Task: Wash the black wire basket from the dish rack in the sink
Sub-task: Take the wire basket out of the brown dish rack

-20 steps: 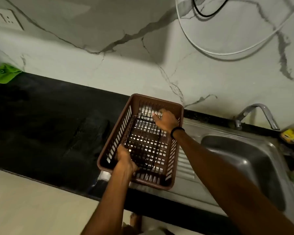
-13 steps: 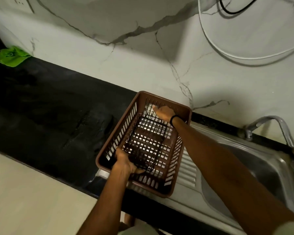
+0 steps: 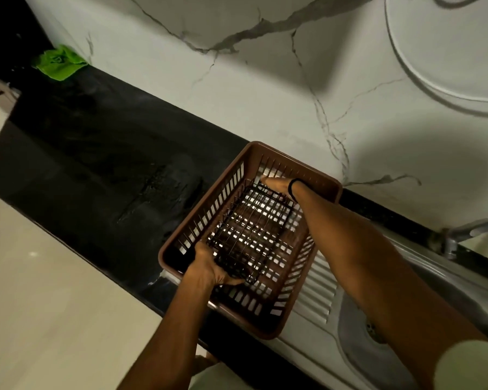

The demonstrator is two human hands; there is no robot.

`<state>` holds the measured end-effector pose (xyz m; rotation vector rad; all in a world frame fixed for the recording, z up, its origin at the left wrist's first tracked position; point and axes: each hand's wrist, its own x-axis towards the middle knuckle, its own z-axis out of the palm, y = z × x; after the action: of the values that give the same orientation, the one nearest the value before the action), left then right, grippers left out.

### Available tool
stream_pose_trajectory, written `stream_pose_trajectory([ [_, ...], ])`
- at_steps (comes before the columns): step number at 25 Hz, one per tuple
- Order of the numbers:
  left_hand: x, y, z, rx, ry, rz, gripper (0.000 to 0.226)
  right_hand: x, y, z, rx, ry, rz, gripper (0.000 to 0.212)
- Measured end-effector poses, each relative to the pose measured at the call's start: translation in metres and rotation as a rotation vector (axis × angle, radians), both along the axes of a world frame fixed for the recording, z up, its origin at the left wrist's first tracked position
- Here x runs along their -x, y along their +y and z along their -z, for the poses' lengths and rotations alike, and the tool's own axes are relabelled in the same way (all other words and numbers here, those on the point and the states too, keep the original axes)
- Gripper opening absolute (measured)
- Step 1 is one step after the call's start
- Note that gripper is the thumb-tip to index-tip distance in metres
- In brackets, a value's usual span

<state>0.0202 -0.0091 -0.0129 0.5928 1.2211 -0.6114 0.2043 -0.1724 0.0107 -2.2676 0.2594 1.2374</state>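
Black stone counter (image 3: 96, 170) under a veined marble wall (image 3: 265, 94), steel sink (image 3: 352, 358) off to the right, brown plastic dish rack (image 3: 268, 332) parked on the drainboard (image 3: 317, 294). Where I'm at — the pick-up step, nothing washed yet.

The black wire basket (image 3: 248, 237) sits inside the rack, over its slotted floor. Left hand (image 3: 209, 270) is clamped on the near end, thumb hooked under the wire. Right hand (image 3: 276, 185) lies against the far end; I can't tell from up here whether its fingers actually wrap the wire.

Next move as I see it: lift both ends together so the basket clears the rack walls, then swing it right across the drainboard and down into the sink under the tap (image 3: 450, 244).

Versus a bit under a second ago — hands are on the same two ends and the basket hasn't left the rack. Mostly the head camera swung left, pushing the tap to the frame edge.
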Motion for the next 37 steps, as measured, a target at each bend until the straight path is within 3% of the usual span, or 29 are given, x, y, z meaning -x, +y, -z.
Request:
stream_pose_trajectory([
  [6, 0.000, -0.008, -0.006, -0.062, 0.016, -0.027, 0.068, 0.007, -0.004, -0.009, -0.048, -0.031, 0.078, 0.063],
  [13, 0.012, -0.013, -0.012, -0.100, -0.020, 0.049, 0.067, 0.019, -0.017, -0.022, -0.090, -0.006, 0.150, 0.071],
  [20, 0.017, -0.011, -0.038, -0.212, -0.151, 0.088, 0.080, 0.040, -0.042, -0.059, -0.173, -0.146, 0.340, 0.068],
  [27, 0.027, -0.033, -0.069, -0.310, -0.452, 0.142, 0.068, 0.083, -0.093, -0.091, -0.406, -0.327, 0.581, 0.051],
  [32, 0.037, -0.054, -0.088, -0.295, -0.751, 0.120, 0.066, 0.140, -0.142, -0.102, -0.618, -0.537, 0.853, 0.058],
  [37, 0.055, -0.080, -0.092, -0.435, -0.918, 0.128, 0.050, 0.214, -0.175, -0.103, -0.798, -0.649, 1.015, 0.052],
])
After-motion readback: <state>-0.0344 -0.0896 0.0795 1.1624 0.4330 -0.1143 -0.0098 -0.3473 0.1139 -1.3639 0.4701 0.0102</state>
